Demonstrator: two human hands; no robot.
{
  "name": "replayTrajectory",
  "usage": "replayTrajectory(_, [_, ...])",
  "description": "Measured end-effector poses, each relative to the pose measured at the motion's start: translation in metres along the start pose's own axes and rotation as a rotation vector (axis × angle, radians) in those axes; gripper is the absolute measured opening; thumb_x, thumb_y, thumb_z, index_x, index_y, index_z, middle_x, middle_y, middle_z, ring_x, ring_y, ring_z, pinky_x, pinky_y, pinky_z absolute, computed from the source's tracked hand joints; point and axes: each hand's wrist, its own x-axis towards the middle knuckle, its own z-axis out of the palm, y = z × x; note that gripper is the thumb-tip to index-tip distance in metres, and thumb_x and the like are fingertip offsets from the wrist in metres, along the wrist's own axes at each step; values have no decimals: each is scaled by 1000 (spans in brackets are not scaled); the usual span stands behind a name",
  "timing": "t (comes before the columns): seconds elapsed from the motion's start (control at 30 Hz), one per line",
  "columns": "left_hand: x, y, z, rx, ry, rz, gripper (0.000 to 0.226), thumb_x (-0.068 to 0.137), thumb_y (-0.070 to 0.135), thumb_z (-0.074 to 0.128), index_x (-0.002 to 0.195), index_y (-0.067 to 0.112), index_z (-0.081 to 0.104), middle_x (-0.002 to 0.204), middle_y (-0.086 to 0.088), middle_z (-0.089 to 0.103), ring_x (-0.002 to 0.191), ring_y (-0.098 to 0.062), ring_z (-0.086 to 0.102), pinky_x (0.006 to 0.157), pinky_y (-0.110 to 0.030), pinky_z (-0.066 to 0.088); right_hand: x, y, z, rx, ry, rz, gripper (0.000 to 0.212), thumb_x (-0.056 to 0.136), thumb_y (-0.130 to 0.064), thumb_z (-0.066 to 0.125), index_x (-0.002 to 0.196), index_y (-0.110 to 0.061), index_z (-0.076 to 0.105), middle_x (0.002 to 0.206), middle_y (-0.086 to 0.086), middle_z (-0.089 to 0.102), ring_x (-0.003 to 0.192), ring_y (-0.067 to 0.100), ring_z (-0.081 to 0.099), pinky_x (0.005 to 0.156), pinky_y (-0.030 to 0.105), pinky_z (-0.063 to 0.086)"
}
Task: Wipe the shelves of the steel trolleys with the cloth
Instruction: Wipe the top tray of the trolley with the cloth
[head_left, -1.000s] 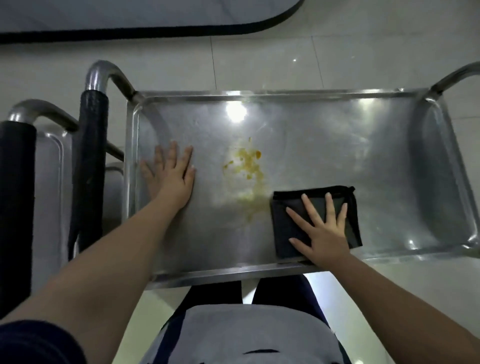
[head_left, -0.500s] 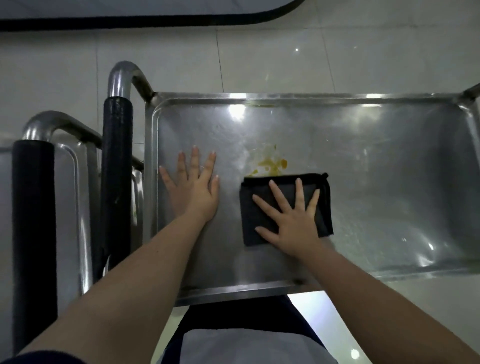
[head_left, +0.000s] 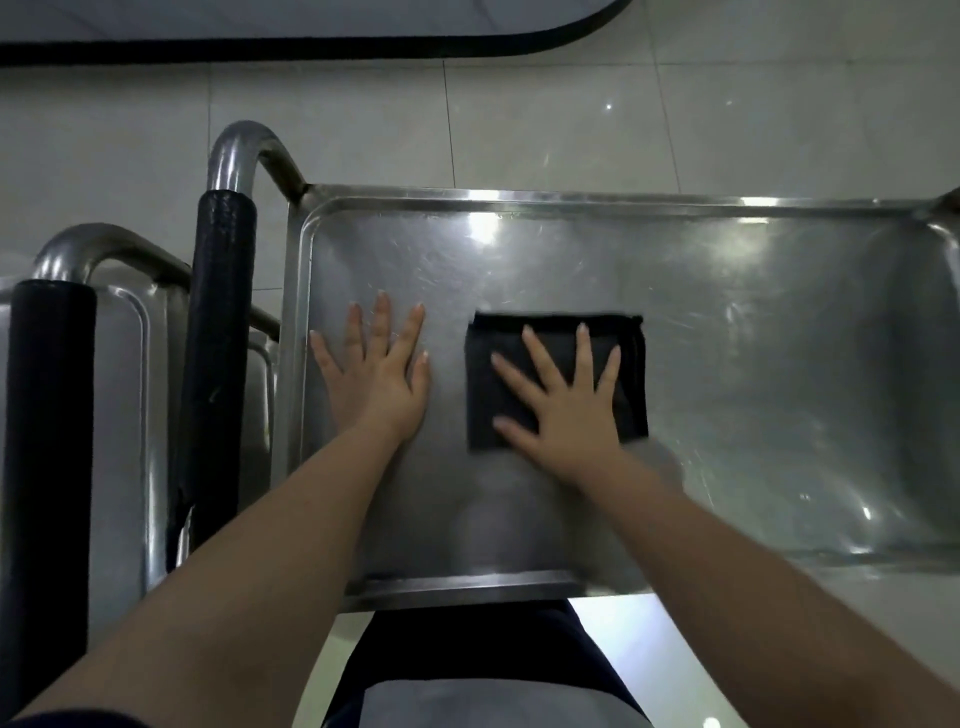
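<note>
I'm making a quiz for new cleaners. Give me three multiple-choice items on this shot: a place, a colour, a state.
1. Where is the cloth? A. in a bucket B. on the shelf under the right hand C. on a hook
2. What colour is the cloth? A. white B. yellow C. black
3. How is the left hand? A. flat on the shelf, fingers straight B. clenched C. pinching the cloth
Answers: 1 B, the right hand presses it onto the shelf; 2 C, it shows black against the steel; 3 A, its palm lies beside the cloth.
</note>
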Motion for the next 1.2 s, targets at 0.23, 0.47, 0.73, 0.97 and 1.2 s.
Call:
replayTrajectory(0.23, [-15,-3,-1,-14,4,-7,54,98,56,6,149,50,-11,163,10,-12,150,-20,-13,114,-59,-13,-133,-19,35,-56,-76,-178,69,89,-76,29,152,-48,19,164,-5,13,144,55,2,102,80,8])
replayTrajectory(0.47, [-40,-15,-2,-33,4,-33,54,100,56,9,149,48,-10,163,9,-11,150,-21,-13,116,-58,-12,-57,-23,12,-38,-61,-69,71,86,-79,26,150,-54,8,164,-9,7,145,52,-6,105,78,-3])
replayTrajectory(0.73, [-38,-23,3,-22,25,-38,55,100,57,11,152,48,-5,163,9,-9,150,-22,-10,116,-60,-8,127,-15,-28,12,-121,150,74,77,-86,7,142,-60,-16,160,-16,-21,140,48,-28,102,73,-19])
replayTrajectory(0.97, [-35,-27,7,-29,40,-27,54,100,57,11,151,50,-7,164,10,-8,150,-22,-9,115,-61,-9,2,-36,7,-13,-34,-7,75,85,-80,20,151,-51,1,165,-8,-4,144,51,-14,106,76,-4])
replayTrajectory(1.2, [-37,-25,8,-24,62,-20,54,101,55,13,152,48,-2,164,8,-4,151,-22,-6,115,-58,-12,-126,-32,35,-41,-98,-178,70,88,-78,29,151,-50,18,164,-5,12,144,55,1,102,81,8])
